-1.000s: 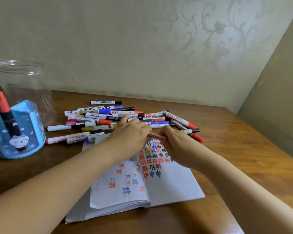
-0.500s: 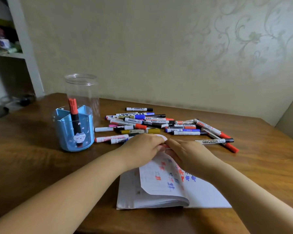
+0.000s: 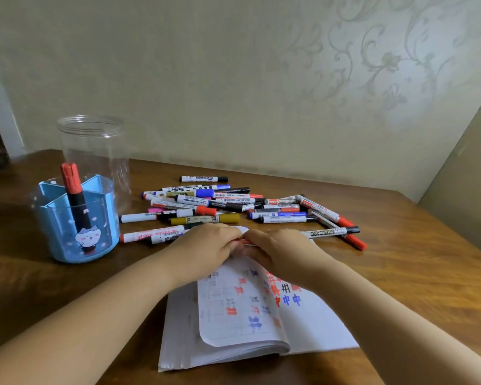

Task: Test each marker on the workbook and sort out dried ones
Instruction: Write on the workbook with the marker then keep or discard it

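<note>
An open workbook (image 3: 311, 326) lies in front of me, its pages marked with red, blue and black test strokes. My left hand (image 3: 206, 250) and my right hand (image 3: 282, 250) meet above its top edge, both closed on one red marker (image 3: 243, 242), of which only a short red-and-white bit shows between the fingers. Behind the hands a pile of markers (image 3: 233, 207) with white barrels and several cap colours is spread over the table. A blue pen holder (image 3: 75, 220) at the left has a single black marker with a red cap (image 3: 74, 193) standing in it.
A clear plastic jar (image 3: 95, 151) stands behind the blue holder. The wooden table (image 3: 417, 276) runs to a wall at the back and a panel at the right. A loose whiteboard marker (image 3: 328, 232) lies just right of my hands.
The view has swung left and pulled back, bringing the jar and holder fully in. My hands have drawn close together over the red marker, and a page has curled over the marked sheet.
</note>
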The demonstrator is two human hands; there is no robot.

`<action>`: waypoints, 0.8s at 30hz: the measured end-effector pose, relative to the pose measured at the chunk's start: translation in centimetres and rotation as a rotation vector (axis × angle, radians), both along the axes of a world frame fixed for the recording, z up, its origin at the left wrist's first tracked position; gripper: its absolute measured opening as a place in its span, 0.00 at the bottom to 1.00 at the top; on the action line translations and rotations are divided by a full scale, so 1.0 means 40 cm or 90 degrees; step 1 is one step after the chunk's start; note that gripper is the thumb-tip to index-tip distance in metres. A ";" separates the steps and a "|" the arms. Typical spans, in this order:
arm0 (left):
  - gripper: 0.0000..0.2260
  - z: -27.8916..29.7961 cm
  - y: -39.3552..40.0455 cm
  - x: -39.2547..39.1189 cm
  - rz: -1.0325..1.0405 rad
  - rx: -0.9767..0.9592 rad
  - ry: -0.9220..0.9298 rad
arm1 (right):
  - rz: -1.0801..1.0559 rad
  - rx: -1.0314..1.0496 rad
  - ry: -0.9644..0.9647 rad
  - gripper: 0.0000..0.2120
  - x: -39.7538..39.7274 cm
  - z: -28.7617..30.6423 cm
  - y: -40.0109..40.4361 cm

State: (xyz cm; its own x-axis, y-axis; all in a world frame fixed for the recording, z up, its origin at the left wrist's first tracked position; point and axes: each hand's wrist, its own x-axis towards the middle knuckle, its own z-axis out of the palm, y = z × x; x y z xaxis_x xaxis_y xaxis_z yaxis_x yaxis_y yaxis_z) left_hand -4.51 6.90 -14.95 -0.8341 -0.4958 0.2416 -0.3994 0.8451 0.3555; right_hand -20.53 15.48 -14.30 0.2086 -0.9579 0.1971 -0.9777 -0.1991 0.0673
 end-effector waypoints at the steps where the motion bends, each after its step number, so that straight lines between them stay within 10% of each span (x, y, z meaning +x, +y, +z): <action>1: 0.12 0.001 -0.002 -0.002 0.004 -0.008 -0.010 | -0.004 0.011 -0.019 0.16 -0.003 0.005 -0.002; 24: 0.08 0.003 -0.020 -0.013 -0.021 0.037 -0.012 | 0.023 0.026 0.096 0.15 -0.010 0.001 -0.028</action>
